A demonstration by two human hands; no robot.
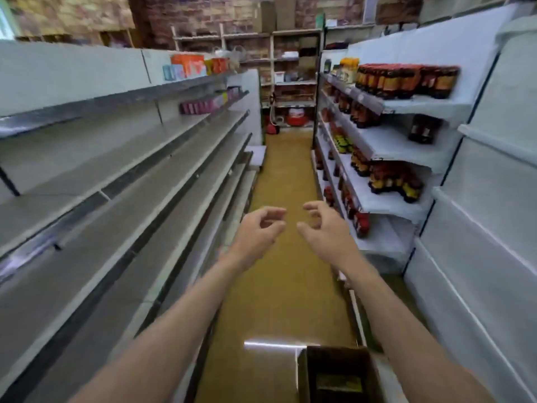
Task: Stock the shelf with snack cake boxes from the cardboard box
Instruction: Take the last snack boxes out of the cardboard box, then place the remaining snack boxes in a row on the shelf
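Presently both hands, left hand (257, 231) and right hand (325, 228), hang loosely curled, empty; snack boxes (probably light, stiff) in the cardboard box (337, 373) suit side grips.

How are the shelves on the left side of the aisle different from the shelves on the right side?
The left shelves are long, grey and mostly bare, with a few pink and orange boxes only at the far end. The right shelves are white and carry rows of dark bottles on several levels. Both are tiered units that face the same yellow-floored aisle.
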